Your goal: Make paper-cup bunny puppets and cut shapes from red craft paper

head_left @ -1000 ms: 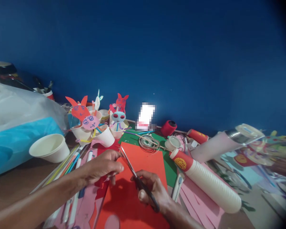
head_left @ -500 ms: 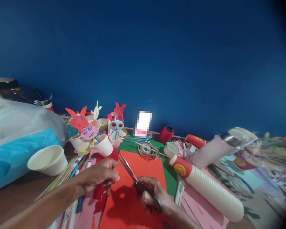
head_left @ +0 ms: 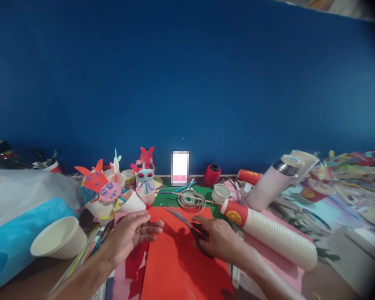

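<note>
Over red paper (head_left: 168, 271), right hand (head_left: 220, 238) holds scissors (head_left: 180, 217) (pointed)

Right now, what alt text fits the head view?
The right hand holds scissors over red paper, the left hand open nearby. Paper-faced figures in white cups stand left; stacked cups lie right, blue wall behind.

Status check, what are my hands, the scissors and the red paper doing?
Left hand open, empty. Right hand at scissors, grip partly hidden. Red paper flat beneath; cup stack close on the right.
</note>
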Demonstrator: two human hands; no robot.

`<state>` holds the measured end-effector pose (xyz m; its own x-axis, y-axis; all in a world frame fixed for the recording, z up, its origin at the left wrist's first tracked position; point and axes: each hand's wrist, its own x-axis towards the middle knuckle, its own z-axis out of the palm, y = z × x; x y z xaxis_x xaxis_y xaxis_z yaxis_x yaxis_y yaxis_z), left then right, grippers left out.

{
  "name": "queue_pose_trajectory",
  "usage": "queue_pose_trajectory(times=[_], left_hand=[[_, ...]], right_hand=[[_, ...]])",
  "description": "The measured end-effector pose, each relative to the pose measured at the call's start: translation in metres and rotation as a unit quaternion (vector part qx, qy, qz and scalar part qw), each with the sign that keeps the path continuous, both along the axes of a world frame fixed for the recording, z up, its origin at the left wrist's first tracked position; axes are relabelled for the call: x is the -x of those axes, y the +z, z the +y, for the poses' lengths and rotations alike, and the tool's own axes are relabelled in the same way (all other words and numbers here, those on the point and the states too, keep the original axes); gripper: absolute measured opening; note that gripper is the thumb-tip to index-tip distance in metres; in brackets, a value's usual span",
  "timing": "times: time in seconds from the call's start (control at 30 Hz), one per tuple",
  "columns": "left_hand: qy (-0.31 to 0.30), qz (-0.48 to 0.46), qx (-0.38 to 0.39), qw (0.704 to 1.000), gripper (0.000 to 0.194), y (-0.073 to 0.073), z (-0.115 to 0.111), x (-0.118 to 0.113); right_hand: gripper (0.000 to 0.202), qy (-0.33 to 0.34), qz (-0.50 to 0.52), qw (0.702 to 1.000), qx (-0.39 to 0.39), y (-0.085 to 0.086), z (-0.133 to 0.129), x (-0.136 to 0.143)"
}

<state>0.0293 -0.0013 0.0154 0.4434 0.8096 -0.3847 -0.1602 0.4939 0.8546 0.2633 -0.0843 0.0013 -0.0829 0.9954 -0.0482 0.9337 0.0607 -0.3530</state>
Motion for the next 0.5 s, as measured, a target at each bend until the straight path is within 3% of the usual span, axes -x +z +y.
queue_pose_trajectory(times=[0.13,0.3,0.5], left_hand=[[0.021,-0.028,0.017,0.999,0.006,-0.003,-0.001,-0.002],[0.013,-0.051,0.052,0.997,0.006,-0.001,-0.002,-0.004],[0.008,-0.059,0.082,0.995,0.013,-0.002,-0.002,-0.005]], right_hand=[[0.045,0.004,-0.099,0.995,0.011,-0.008,-0.004,0.002],[0.043,0.048,-0.114,0.992,0.009,-0.01,-0.01,0.008],[0.032,0.032,-0.149,0.988,0.011,-0.007,-0.01,0.009]])
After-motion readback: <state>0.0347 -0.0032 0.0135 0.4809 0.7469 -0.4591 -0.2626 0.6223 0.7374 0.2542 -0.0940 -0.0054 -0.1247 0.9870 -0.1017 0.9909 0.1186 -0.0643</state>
